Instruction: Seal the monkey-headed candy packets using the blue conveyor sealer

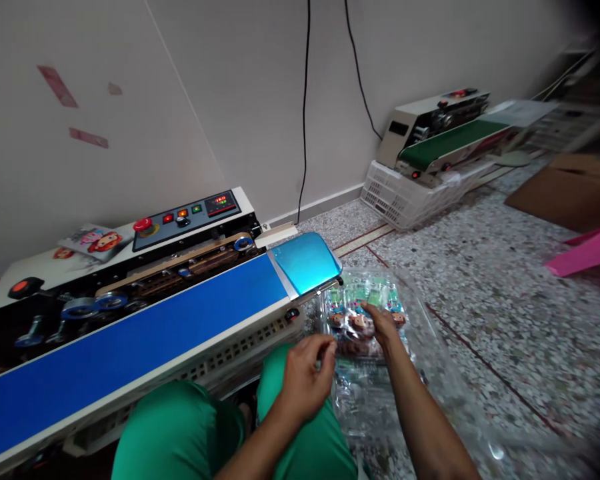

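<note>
Touching shiny packs [353,323], right of blue belt [180,320]: your right hand [386,325]; can't tell if grip holds one. Your left hand [307,373] curls, grip unclear. Many packs there to do; number done unclear.

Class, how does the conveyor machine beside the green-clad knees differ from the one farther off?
The near machine has a blue belt; the far machine has a green belt. The near machine shows lit red digits; the far machine shows none readable. The near machine lies at left; the far machine, smaller in view, at upper right. Both are pale-bodied with flat belts.
</note>
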Tool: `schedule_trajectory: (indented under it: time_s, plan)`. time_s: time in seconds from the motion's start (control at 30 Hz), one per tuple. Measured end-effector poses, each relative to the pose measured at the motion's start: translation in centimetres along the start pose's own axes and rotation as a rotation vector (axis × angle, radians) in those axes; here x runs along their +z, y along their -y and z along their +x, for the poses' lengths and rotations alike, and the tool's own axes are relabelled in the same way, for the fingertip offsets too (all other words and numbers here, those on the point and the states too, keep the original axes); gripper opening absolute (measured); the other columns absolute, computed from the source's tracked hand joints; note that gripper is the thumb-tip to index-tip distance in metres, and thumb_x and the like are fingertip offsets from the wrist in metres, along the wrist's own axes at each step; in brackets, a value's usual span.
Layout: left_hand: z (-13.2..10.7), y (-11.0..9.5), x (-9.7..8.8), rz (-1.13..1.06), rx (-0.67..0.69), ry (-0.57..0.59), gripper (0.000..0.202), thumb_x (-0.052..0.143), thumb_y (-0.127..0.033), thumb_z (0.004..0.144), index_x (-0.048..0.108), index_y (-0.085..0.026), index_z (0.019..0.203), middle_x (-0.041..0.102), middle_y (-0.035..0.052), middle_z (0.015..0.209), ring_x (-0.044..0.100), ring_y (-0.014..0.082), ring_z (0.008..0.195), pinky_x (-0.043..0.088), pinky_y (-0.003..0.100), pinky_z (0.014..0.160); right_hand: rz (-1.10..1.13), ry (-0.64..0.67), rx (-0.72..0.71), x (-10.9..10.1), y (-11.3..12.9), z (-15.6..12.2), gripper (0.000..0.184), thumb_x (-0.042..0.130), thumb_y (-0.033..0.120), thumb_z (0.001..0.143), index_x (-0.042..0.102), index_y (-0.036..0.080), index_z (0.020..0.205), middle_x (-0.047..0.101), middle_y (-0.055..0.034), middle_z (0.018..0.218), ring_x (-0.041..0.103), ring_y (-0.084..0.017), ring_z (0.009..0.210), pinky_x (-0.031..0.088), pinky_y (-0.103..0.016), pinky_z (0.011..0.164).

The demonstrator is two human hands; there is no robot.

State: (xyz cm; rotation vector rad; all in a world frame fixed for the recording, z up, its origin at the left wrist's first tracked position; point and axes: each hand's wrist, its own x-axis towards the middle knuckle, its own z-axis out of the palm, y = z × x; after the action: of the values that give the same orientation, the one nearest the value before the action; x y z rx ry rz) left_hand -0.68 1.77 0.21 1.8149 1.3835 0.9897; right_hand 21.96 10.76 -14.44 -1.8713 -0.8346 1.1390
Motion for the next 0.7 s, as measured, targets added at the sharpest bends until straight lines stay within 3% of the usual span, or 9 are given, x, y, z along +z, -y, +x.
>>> schedule_trajectory:
  time_s: [0.07,0.1,0.17,0.2,0.23,0.3,0.4,0.53,0.7]
  plan:
    - [1.9,0.0,-0.2,-0.094,-0.103,-0.042,0.027,0.056,-0.028,0.083,0.057,-0.020,0.109,0.066,0.0084,0.101,0.063,0.0200,0.088,0.052,0.033,0.072,0.093,0.008,-0.060,-1.3,2.0,-2.2,0.052,0.061,0.053,0.067,0.059,0.014,0.102,0.070,-0.0093,0.094,0.067,-0.024,0.083,0.055,-0.032,0.067]
    - [3.2,-0.2,-0.4,-0.135,-0.117,-0.046,0.042,0.062,-0.031,0.078,0.052,-0.019,0.118,0.062,0.0114,0.113,0.061,0.0233,0.100,0.052,0.037,0.078,0.143,0.023,-0.102,-1.8,3.4,-3.4,0.051,0.063,0.051,0.067,0.058,0.017,0.105,0.070,-0.0074,0.095,0.067,-0.023,0.081,0.055,-0.033,0.069]
    - [6.2,-1.2,-1.0,-0.242,-0.088,-0.011,0.079,0.075,-0.036,0.065,0.039,-0.018,0.132,0.049,0.0174,0.133,0.049,0.0303,0.119,0.046,0.045,0.092,0.310,0.132,-0.298,-2.0,7.1,-5.7,0.044,0.068,0.043,0.068,0.060,0.017,0.103,0.070,-0.0076,0.095,0.067,-0.024,0.081,0.055,-0.037,0.073]
    - [7.8,-2.0,-1.5,-0.312,-0.060,0.035,0.086,0.078,-0.036,0.061,0.036,-0.017,0.134,0.045,0.0183,0.136,0.046,0.0318,0.123,0.043,0.047,0.095,0.331,0.165,-0.413,-1.8,9.3,-6.8,0.040,0.070,0.040,0.068,0.062,0.017,0.100,0.070,-0.0072,0.094,0.067,-0.023,0.082,0.054,-0.038,0.076]
    - [9.3,-2.8,-2.2,-0.394,-0.021,0.081,0.084,0.078,-0.036,0.062,0.037,-0.017,0.133,0.047,0.0176,0.134,0.047,0.0315,0.122,0.043,0.046,0.096,0.319,0.206,-0.528,-1.3,11.6,-7.7,0.038,0.072,0.036,0.067,0.063,0.018,0.100,0.070,-0.0065,0.095,0.066,-0.023,0.084,0.052,-0.039,0.081]
    - [11.8,-4.6,-3.8,-0.525,0.093,0.178,0.057,0.070,-0.035,0.071,0.050,-0.016,0.120,0.059,0.0126,0.120,0.056,0.0271,0.110,0.045,0.043,0.093,0.305,0.216,-0.750,0.0,15.9,-8.7,0.037,0.073,0.033,0.067,0.064,0.019,0.100,0.070,-0.0048,0.097,0.065,-0.022,0.088,0.050,-0.039,0.085]
    - [13.9,-5.6,-6.5,-0.483,0.198,0.157,0.034,0.066,-0.036,0.076,0.059,-0.015,0.101,0.066,0.0068,0.099,0.061,0.0229,0.095,0.049,0.038,0.087,0.237,0.244,-0.934,2.4,19.9,-8.5,0.027,0.069,0.032,0.072,0.066,0.020,0.097,0.069,-0.0037,0.097,0.064,-0.020,0.089,0.050,-0.038,0.086]
    - [14.5,-2.4,-8.1,-0.334,0.239,0.081,0.041,0.068,-0.035,0.072,0.058,-0.015,0.107,0.063,0.0077,0.105,0.058,0.0229,0.100,0.045,0.037,0.091,0.122,0.357,-0.963,4.9,20.0,-6.2,0.038,0.071,0.036,0.069,0.063,0.019,0.102,0.067,-0.0043,0.101,0.062,-0.019,0.093,0.048,-0.037,0.088]
    - [14.4,1.7,-6.8,-0.380,0.104,0.110,0.047,0.065,-0.036,0.075,0.052,-0.014,0.115,0.063,0.0080,0.106,0.060,0.0211,0.095,0.048,0.036,0.086,-0.043,0.392,-0.819,6.8,17.7,-4.8,0.050,0.076,0.039,0.061,0.060,0.018,0.104,0.067,-0.0029,0.095,0.062,-0.019,0.085,0.049,-0.034,0.080]
